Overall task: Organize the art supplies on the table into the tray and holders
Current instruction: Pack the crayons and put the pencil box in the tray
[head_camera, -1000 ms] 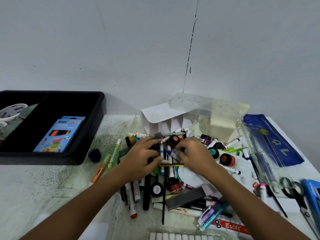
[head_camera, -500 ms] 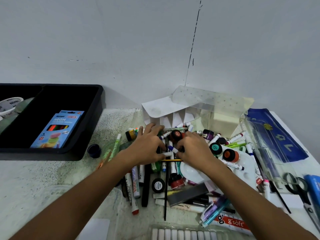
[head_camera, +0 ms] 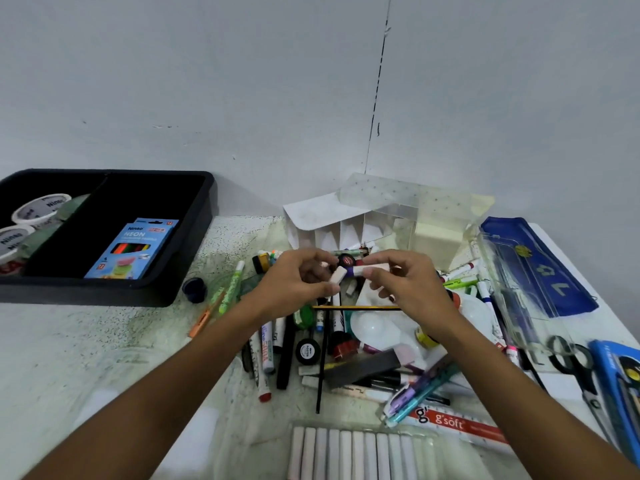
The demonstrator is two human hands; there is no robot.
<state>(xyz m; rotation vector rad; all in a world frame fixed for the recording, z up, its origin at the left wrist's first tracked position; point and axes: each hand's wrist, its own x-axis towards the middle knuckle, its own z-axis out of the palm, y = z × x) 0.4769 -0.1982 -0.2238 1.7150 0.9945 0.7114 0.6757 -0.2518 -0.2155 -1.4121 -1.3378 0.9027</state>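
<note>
Head view, left hand (head_camera: 294, 284) pinching tilted cap (head_camera: 337, 274), right hand (head_camera: 403, 284) holding level marker (head_camera: 372, 270)

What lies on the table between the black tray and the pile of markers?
In the head view, a dark blue cap lies between the tray and the pile, near a green pen.

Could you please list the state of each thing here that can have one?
Left hand: raised over the pile, pinching a pale cap.
Right hand: raised, pinching a white marker, uncapped.
Black tray: holds a pencil box lying flat; tape rolls in its left compartment.
Clear holder: on its side.
Scissors: closed, flat.
Chalk: in a row in its pack.
</note>
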